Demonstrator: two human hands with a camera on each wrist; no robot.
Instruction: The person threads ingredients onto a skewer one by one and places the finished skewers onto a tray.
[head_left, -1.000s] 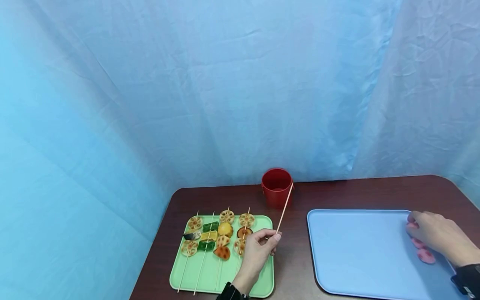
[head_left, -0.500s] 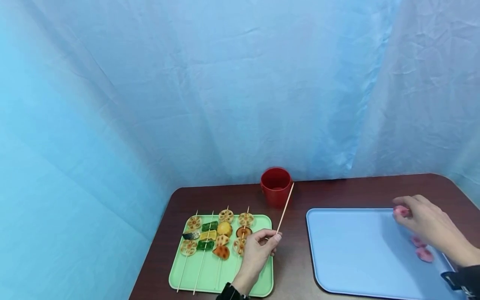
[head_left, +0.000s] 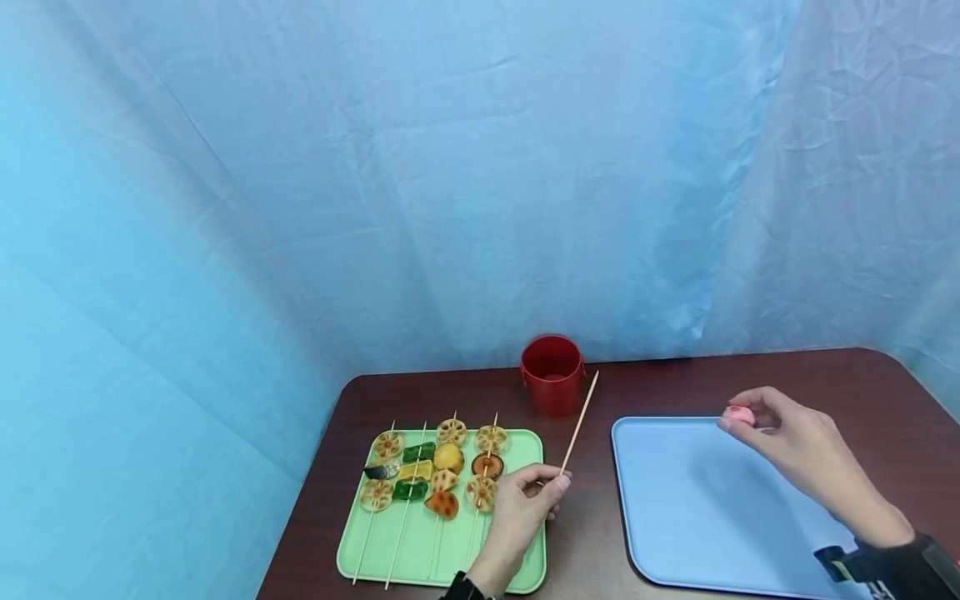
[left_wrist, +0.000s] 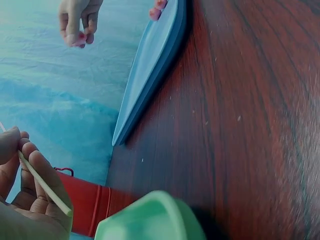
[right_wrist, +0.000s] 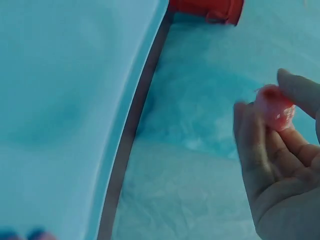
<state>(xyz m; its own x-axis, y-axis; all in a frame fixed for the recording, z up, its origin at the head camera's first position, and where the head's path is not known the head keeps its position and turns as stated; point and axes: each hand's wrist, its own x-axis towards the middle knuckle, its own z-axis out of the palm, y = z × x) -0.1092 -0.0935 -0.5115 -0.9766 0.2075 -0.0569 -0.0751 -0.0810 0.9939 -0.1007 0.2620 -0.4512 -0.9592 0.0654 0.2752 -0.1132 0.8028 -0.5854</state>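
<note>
My left hand (head_left: 517, 521) pinches a bare wooden skewer (head_left: 580, 423) near the right edge of the green tray (head_left: 525, 575), its upper end pointing up and to the right. In the left wrist view the skewer's lower end (left_wrist: 47, 189) crosses the palm. Over the blue tray (head_left: 675, 533), my right hand (head_left: 802, 446) holds a small round pink food piece (head_left: 739, 414) between thumb and fingers. That pink piece (right_wrist: 275, 109) looks glossy in the right wrist view. Other pink pieces (left_wrist: 157, 9) lie on the blue tray; my right arm hides them from the head camera.
Several loaded skewers (head_left: 416, 471) lie side by side on the green tray, with lotus slices, green and yellow pieces and a mushroom slice. A red bucket (head_left: 552, 392) stands at the table's back edge. Blue cloth (head_left: 480, 183) hangs behind the dark wooden table (head_left: 750, 387).
My right hand has lifted a pink piece off the blue tray's right side and carried it left. My left hand has shifted slightly right and down with the skewer.
</note>
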